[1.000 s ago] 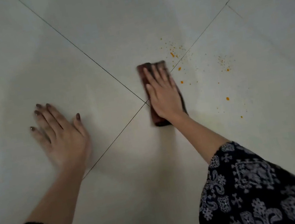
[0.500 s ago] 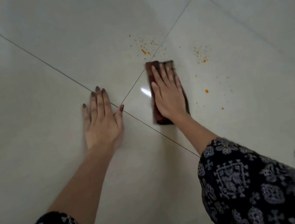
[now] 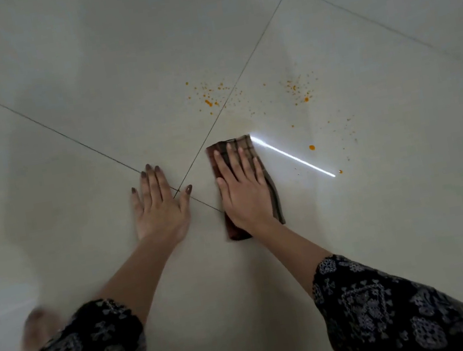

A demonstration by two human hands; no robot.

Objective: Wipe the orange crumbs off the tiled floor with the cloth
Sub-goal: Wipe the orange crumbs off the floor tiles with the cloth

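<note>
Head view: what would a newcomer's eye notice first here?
A bright streak of light on the floor, running right from the cloth. Orange crumbs lie beyond it. The right hand presses flat on the cloth; the left hand rests flat beside it.

The right hand (image 3: pixel 243 191) is lying flat on the folded brown checked cloth (image 3: pixel 274 198) on the pale tiled floor (image 3: pixel 55 82). The left hand (image 3: pixel 159 207) is resting on the floor just left of it. Scattered orange crumbs (image 3: pixel 297 92) are lying beyond and right of the cloth.
</note>
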